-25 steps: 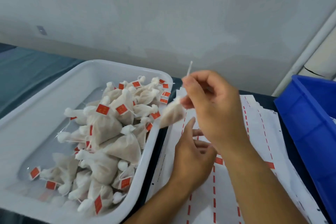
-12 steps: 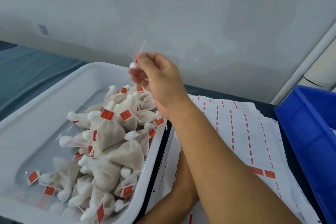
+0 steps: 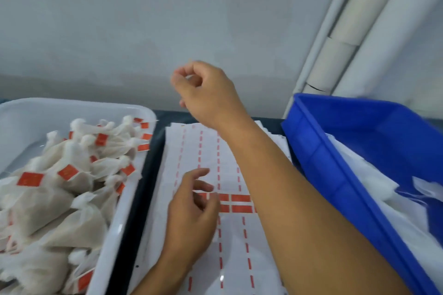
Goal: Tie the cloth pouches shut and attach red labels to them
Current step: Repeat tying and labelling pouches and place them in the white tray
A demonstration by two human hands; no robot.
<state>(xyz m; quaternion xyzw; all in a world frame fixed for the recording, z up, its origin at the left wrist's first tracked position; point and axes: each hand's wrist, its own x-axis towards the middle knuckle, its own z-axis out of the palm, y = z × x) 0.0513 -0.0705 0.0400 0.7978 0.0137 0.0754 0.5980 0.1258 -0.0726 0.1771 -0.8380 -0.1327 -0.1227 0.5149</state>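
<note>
A white tray (image 3: 130, 199) on the left holds several tied white cloth pouches (image 3: 60, 201) with red labels on them. Beside the tray lies a white label sheet (image 3: 203, 151) with rows of red dashes and a few whole red labels (image 3: 239, 199). My left hand (image 3: 191, 213) rests on the sheet, fingers apart, fingertips at the red labels. My right hand (image 3: 206, 93) is raised above the far end of the sheet, fingers curled in, with no pouch visible in it.
A blue plastic bin (image 3: 335, 151) stands at the right and holds loose white cloth (image 3: 383, 201). A grey wall runs close behind the table, and white pipes (image 3: 335, 60) rise at the right. The image is motion-blurred.
My right hand carried a pouch by its string over the tray, and now it is back to the right, above the sheet, without the pouch. The view has swung right.
</note>
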